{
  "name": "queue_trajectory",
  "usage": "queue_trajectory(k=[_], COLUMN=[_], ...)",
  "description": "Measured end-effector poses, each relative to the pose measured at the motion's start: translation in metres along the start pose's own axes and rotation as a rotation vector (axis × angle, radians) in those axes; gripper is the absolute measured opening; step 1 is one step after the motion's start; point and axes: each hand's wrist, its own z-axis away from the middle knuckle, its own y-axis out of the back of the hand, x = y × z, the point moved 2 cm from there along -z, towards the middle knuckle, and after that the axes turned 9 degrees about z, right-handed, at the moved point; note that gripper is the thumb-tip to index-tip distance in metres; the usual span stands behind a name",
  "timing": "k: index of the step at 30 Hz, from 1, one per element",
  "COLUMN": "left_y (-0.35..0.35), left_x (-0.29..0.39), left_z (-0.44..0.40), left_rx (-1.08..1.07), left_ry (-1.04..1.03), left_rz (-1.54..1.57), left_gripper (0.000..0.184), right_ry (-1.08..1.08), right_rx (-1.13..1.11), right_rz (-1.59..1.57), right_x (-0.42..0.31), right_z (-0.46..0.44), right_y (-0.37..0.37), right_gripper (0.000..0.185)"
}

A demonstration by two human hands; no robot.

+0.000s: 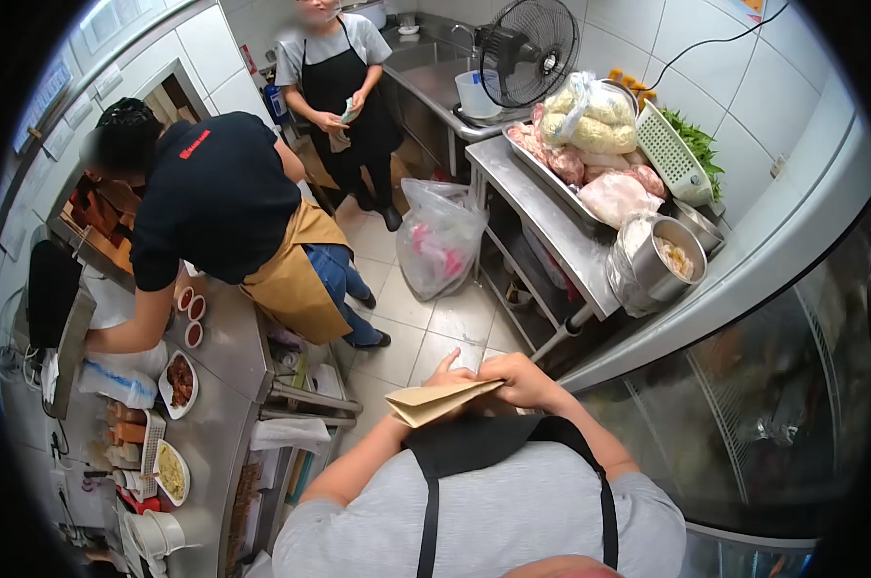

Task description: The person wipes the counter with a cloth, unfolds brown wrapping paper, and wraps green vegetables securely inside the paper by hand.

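Observation:
A flat, folded brown paper bag (440,400) is held in front of my chest, over the black apron. My right hand (520,379) is closed on its right end, fingers pinching the edge. Behind the bag, my left hand (452,372) grips its upper edge with one finger sticking up. The bag hides most of the left palm and its other fingers. The bag's left end spreads slightly apart, and nothing shows inside it.
To the left, a person in a black shirt (219,183) leans over a steel counter (228,337) with food dishes. Another aproned person (344,106) stands at the back. A plastic sack (437,241) sits on the floor. At right are a meat-laden steel table (541,207) and a glass-door fridge (744,385).

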Motion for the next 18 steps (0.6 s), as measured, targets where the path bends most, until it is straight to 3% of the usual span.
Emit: queue_trajectory(k=[3,4,7,8,11,15,16,18], left_y=[-0.004,-0.002,-0.007,-0.003,-0.002,-0.006,-0.007,-0.011], left_x=[-0.003,0.002,0.007,0.011,0.005,0.024,0.030,0.038], left_z=[-0.003,-0.003,-0.006,-0.006,-0.007,-0.004,-0.007,-0.012], left_rx=[-0.022,0.009,0.058,-0.030,-0.125,0.130,0.163,0.211], left_ry=[0.005,-0.094,-0.055,0.053,0.096,0.008,-0.108,-0.040], left_rz=[0.058,0.037,-0.067,-0.016,-0.098,-0.279,-0.485,-0.213], left_gripper=[0.026,0.024,0.024,0.026,0.026,0.023,0.025,0.022], right_ry=[-0.050,-0.039,-0.053,-0.058,-0.010,-0.043,-0.073,-0.135], right_rx=[-0.077,-0.079,-0.051,-0.044,0.034,0.185,0.191,0.197], right_rz=[-0.067,-0.044,0.183,0.240,0.416,0.296,0.255,0.173], right_x=[0.000,-0.002,-0.020,-0.029,-0.016,-0.008,-0.006,-0.001], right_z=[0.004,0.002,0.001,-0.001,0.003,0.008,0.011,0.018], right_y=[0.001,0.002,0.010,0.013,0.003,-0.003,-0.004,-0.004], right_gripper=[0.015,0.015,0.009,0.008,0.011,0.010,0.010,0.010])
